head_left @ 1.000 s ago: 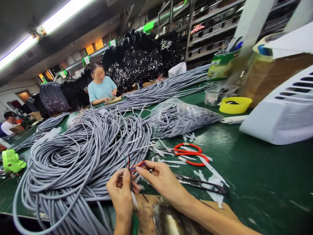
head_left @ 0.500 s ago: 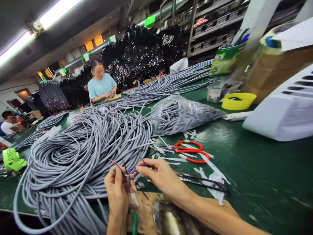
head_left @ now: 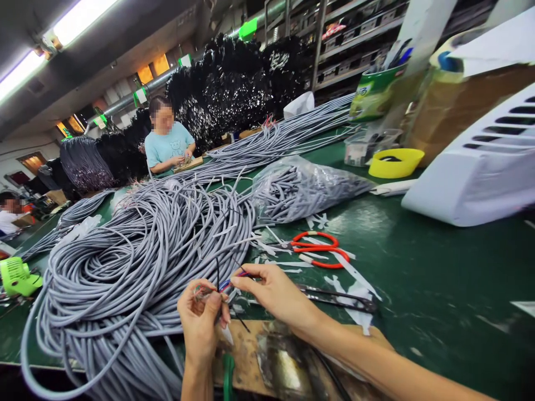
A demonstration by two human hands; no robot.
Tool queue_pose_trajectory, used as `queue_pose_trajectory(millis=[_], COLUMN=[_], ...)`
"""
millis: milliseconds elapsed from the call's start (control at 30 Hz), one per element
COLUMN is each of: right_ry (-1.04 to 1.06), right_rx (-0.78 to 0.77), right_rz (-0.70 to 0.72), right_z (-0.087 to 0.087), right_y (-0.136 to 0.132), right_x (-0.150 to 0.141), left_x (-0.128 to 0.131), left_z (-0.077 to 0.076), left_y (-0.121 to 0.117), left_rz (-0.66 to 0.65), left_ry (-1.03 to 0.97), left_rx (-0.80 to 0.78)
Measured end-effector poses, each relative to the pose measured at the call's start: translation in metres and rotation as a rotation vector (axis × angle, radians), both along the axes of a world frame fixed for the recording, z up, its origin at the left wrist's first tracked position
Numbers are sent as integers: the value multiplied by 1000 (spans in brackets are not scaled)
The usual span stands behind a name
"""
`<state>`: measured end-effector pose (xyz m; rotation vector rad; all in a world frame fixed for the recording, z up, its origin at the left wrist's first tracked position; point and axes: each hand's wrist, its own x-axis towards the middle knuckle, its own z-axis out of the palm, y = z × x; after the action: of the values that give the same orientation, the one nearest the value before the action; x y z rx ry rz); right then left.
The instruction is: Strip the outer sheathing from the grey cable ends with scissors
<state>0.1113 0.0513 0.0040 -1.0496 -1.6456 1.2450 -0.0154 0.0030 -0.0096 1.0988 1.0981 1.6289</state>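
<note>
Under the slanting fluorescent tubes (head_left: 83,22), here's a green workbench (head_left: 438,262) loaded with grey cable, and a co-worker in a light-blue shirt (head_left: 169,147) sits at the far side. A big loose coil of grey cable (head_left: 104,262) fills the left of the bench, while a clear plastic bag (head_left: 292,192) of short grey pieces slumps beyond the hands. Now to the close work: the multicoloured wires (head_left: 226,285) lie right between the two hands, above the far edge of a worn wooden board (head_left: 238,340). The left hand (head_left: 200,323) has its thumb and fingers closed around their lower-left end; just what sits inside that fist is mostly hidden. The right hand (head_left: 271,289) pinches the blue and red strands between thumb and forefinger. And there's the line that matters: those strands run short and slanting, rising from the left thumb toward the right fingertips, with only a narrow gap between the hands. Across that slant a black wire (head_left: 217,273) stands nearly upright, nearer the left hand, coming up just by its thumb, and the right fingertips are close beside it on the right. Red-handled scissors (head_left: 321,249) lie beyond the right hand, untouched, and a dark-handled metal tool (head_left: 338,298) rests just past the right wrist.
</note>
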Motion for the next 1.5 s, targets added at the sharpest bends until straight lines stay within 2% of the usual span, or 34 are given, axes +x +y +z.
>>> queue_pose_trajectory(millis=[133,200,300,333,400,567,667,833,933,1033,1067,1200,1300,1500], right_ry=[-227,-378,-748,-875,-970,-1091,-1120,-1044,-684,-512,-500,-538,-590,-636], right_rx=[134,295,534,545,523,472,452,476,566,638,658,742,760,770], right_rz=[-28,-74,-145,-204,-296,-252,-258,-325,-316,-123,-67,-33,-32,11], right_z=[-6,-11,-18,-20,-20,-18,-14,0,6,9,9,9,5,-4], right_y=[3,3,7,11,23,59,66,47,26,4,-1,-9,-7,-5], right_x=[12,25,54,64,84,110,118,132,114,77,65,36,33,30], left_x=[1,0,-1,-1,-2,-2,-3,-1,1,1,1,1,1,2], left_z=[4,5,4,3,1,-4,-6,-5,-5,-6,-7,-8,-7,-5], left_y=[-3,-2,0,1,2,5,6,0,-2,-2,-2,-3,-3,-3], left_rz=[-46,-39,-18,-17,-6,156,249,236,245,283,291,307,307,276], left_ry=[154,202,176,158,165,289,342,297,345,430,464,601,658,668], left_rx=[-45,-16,86,115,123,-19,-19,147,270,375,396,443,495,498])
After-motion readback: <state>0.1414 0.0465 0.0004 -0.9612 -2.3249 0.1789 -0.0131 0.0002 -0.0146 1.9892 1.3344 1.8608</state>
